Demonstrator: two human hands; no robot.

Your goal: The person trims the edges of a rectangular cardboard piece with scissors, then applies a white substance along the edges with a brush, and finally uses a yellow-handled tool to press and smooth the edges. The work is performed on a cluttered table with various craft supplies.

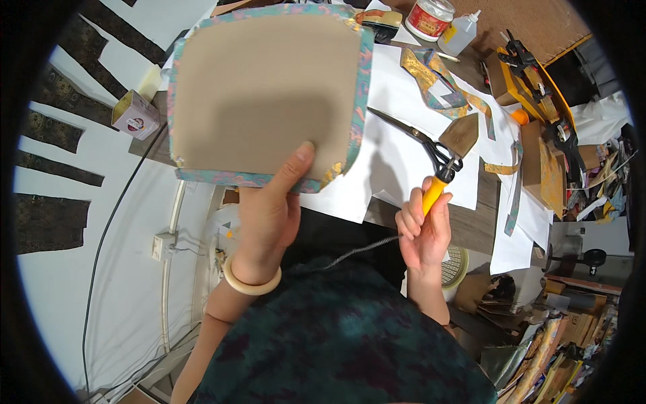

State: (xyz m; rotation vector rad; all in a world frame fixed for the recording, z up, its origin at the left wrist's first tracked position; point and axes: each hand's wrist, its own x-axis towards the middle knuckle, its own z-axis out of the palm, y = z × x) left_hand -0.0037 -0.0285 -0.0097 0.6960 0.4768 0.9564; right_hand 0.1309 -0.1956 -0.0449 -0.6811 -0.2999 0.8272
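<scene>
My left hand (272, 209) grips a beige board (262, 81) by its lower edge, with the thumb flat on its face. Patterned teal and pink fabric (362, 87) is folded over the board's edges, with gold patches at some corners. In my right hand (425, 229) is a small trowel (461, 135), its yellow handle between thumb and fingers and its blade pointing up and away. Behind the trowel, black-handled scissors (410, 131) lie on white paper (390, 168). Hand and trowel are apart from the board. The board's underside is hidden.
Cut strips of patterned fabric (437, 84) lie at the far right of the table. A jar with a red label (429, 19) and a clear squeeze bottle (459, 34) stand behind them. Clamps (525, 57) rest by boxes at right. A tin (136, 114) sits left of the board.
</scene>
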